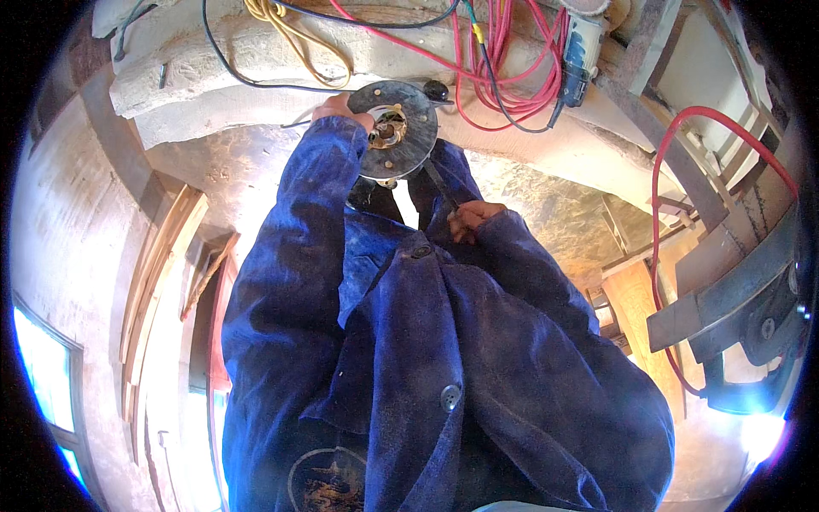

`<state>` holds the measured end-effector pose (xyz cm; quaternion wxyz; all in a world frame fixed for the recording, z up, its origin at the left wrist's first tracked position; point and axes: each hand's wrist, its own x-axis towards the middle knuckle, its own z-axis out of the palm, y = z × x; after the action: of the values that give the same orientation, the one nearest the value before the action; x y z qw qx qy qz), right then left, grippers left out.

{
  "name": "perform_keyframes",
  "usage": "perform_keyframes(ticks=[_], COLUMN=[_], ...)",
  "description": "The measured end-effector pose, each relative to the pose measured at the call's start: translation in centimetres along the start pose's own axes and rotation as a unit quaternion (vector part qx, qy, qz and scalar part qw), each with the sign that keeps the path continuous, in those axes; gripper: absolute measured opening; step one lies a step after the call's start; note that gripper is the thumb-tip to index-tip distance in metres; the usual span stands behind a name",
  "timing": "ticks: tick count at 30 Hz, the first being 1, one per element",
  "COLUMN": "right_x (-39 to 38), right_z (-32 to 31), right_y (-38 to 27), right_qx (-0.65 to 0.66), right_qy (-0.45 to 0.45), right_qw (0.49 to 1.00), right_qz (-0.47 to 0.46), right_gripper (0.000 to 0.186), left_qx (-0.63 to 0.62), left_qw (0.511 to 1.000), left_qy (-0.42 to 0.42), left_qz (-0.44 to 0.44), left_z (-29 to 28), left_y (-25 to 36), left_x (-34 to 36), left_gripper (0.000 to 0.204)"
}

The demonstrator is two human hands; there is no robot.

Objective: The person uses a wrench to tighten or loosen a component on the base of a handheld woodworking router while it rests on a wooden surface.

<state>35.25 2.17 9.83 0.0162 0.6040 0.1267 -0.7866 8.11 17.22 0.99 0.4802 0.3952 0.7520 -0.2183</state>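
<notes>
My left hand (pixel 339 109) grips the left side of a router (pixel 411 107), its round black base plate turned toward me. Metal parts and wood dust show in the plate's central opening, and a black knob (pixel 436 91) sticks out beyond its far edge. My right hand (pixel 474 220) is closed around a narrow dark flat tool (pixel 441 185), perhaps a wrench. That tool slants up to the plate's lower right edge; whether it touches the router I cannot tell. Both arms wear blue sleeves.
Behind the router lies a pale, rough timber (pixel 205 77) with a coiled red cable (pixel 512 68), a yellow cord (pixel 294 34) and a grey power tool (pixel 583 55). At right stands a dark machine (pixel 751 324) beside a looping red cable. Boards (pixel 162 290) lean at left.
</notes>
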Motion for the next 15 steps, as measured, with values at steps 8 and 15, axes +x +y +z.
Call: perform_keyframes(ticks=[8,15], right_x=[-1.2,-1.6], right_z=[1.9,2.2], right_y=[-1.9,-2.3], right_qx=[-0.093,-0.104], right_qy=[0.027,0.032], right_qw=[0.995,0.994], right_qz=[0.016,0.007], right_gripper=[0.023,0.024], left_qx=[-0.007,0.013], left_qw=[0.999,1.000], left_qy=[-0.047,-0.002], left_qz=[0.002,0.016], left_z=[-0.7,0.1], left_y=[0.6,0.0], left_x=[-0.3,0.1], left_gripper=[0.058,0.057])
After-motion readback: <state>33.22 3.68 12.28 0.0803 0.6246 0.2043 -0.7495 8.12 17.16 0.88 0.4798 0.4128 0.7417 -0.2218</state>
